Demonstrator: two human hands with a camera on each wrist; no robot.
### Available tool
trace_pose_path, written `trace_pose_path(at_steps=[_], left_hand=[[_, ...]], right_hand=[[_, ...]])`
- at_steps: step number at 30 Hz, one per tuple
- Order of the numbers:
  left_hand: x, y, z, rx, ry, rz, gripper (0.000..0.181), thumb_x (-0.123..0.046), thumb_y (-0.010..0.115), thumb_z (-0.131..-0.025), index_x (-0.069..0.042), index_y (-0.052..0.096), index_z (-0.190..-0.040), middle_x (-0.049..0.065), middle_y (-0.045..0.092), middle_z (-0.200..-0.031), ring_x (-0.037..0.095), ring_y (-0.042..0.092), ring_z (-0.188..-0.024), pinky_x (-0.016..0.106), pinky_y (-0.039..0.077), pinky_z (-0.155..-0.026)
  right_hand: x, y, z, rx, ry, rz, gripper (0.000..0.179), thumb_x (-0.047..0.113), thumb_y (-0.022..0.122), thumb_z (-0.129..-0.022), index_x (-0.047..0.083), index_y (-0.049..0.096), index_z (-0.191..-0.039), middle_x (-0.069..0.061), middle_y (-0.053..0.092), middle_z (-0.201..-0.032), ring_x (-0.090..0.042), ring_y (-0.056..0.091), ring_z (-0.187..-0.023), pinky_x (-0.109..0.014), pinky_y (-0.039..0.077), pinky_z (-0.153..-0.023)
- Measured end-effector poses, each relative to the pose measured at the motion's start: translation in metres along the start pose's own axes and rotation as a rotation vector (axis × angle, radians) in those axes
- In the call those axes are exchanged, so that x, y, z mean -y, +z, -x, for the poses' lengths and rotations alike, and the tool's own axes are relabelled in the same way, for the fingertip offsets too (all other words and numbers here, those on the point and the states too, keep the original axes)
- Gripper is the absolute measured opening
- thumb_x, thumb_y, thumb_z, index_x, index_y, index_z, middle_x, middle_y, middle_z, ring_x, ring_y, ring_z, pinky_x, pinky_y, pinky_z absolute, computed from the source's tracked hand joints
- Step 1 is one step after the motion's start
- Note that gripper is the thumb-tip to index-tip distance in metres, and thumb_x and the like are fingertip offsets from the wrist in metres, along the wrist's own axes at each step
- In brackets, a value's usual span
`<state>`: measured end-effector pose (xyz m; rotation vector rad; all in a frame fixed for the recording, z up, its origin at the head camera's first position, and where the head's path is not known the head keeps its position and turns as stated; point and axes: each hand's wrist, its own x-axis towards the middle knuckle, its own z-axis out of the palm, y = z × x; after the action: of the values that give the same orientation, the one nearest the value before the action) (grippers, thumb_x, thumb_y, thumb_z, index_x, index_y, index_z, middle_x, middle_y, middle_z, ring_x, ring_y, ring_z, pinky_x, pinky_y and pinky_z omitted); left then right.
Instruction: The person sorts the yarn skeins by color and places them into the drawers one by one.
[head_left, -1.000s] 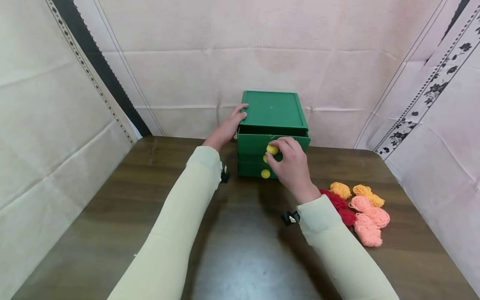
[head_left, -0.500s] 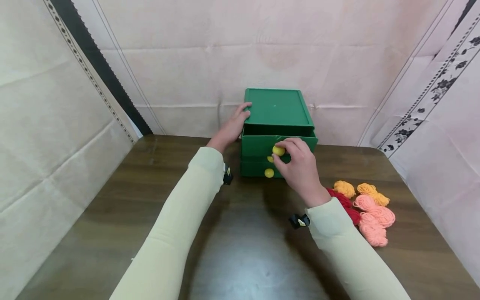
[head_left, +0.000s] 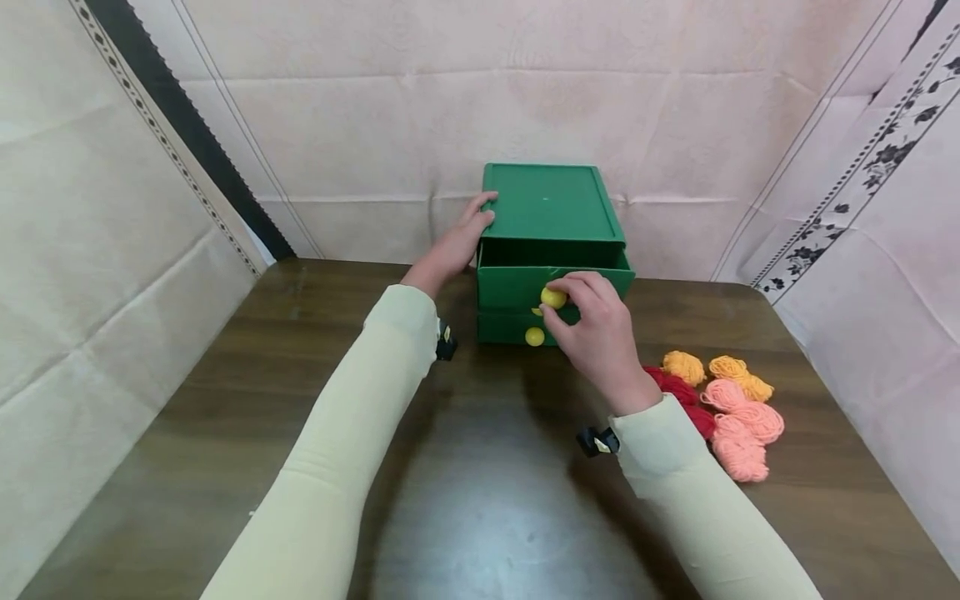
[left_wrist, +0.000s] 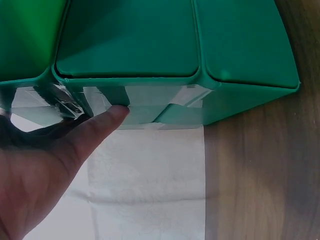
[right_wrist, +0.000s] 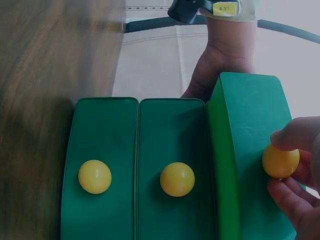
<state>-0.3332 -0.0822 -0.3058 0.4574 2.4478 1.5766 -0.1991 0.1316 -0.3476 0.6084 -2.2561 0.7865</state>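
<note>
A green box of several stacked drawers (head_left: 551, 200) stands at the back of the table, its top drawer (head_left: 513, 287) pulled partly out. My right hand (head_left: 596, 333) pinches the round yellow knob (head_left: 553, 297) of that drawer between thumb and fingers; the right wrist view shows this knob (right_wrist: 280, 161) too. Below it, the middle knob (right_wrist: 177, 179) and bottom knob (right_wrist: 95, 176) sit on shut drawer fronts. With fingers straight, my left hand (head_left: 453, 246) rests against the box's left side and top edge. In the left wrist view its thumb (left_wrist: 107, 122) presses on the taped side.
To the right lie several yarn skeins: orange (head_left: 682, 368), yellow-orange (head_left: 741, 377), dark red (head_left: 678, 392) and pink (head_left: 738, 446). Behind the box hangs a pale cloth (head_left: 360, 142). The brown wooden table (head_left: 225, 417) stretches out in front.
The top drawer has come further out toward me, my right hand drawing its knob along. My left hand stays on the box's side. The view has shifted slightly.
</note>
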Motion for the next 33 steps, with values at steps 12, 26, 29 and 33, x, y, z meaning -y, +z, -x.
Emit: trace_pose_path(at_steps=[12, 26, 29, 33], left_hand=[[0.003, 0.0, -0.002, 0.007, -0.016, 0.003, 0.047, -0.048, 0.024, -0.104, -0.048, 0.015, -0.15, -0.012, 0.005, -0.163, 0.019, 0.012, -0.149, 0.05, 0.019, -0.117], [-0.011, 0.0, 0.011, 0.037, -0.024, 0.032, 0.05, -0.041, 0.023, -0.106, -0.037, 0.011, -0.155, -0.005, 0.002, -0.164, 0.025, 0.013, -0.149, 0.052, 0.022, -0.116], [-0.014, 0.0, 0.014, 0.04, -0.027, 0.05, 0.05, -0.039, 0.023, -0.106, -0.037, 0.011, -0.155, -0.004, 0.001, -0.164, 0.026, 0.013, -0.149, 0.055, 0.027, -0.113], [-0.015, -0.001, 0.015, 0.042, -0.045, 0.087, 0.05, -0.039, 0.024, -0.106, -0.039, 0.011, -0.154, -0.003, 0.001, -0.164, 0.028, 0.017, -0.147, 0.06, 0.035, -0.105]], right_hand=[[0.004, -0.003, 0.008, -0.004, 0.018, -0.007, 0.026, 0.014, 0.076, -0.083, 0.006, 0.069, -0.107, -0.009, 0.063, -0.113, -0.025, 0.056, -0.107, -0.041, 0.053, -0.088], [0.007, -0.003, 0.015, -0.025, -0.008, -0.008, 0.029, 0.014, 0.078, -0.081, 0.005, 0.07, -0.107, -0.01, 0.063, -0.112, -0.024, 0.057, -0.107, -0.04, 0.054, -0.087], [0.007, -0.004, 0.016, -0.028, -0.012, -0.012, 0.029, 0.015, 0.078, -0.081, 0.006, 0.07, -0.108, -0.01, 0.063, -0.113, -0.024, 0.057, -0.107, -0.04, 0.054, -0.088], [0.007, -0.007, 0.018, -0.03, -0.02, -0.021, 0.03, 0.015, 0.078, -0.081, 0.006, 0.069, -0.109, -0.01, 0.063, -0.114, -0.023, 0.059, -0.107, -0.039, 0.055, -0.087]])
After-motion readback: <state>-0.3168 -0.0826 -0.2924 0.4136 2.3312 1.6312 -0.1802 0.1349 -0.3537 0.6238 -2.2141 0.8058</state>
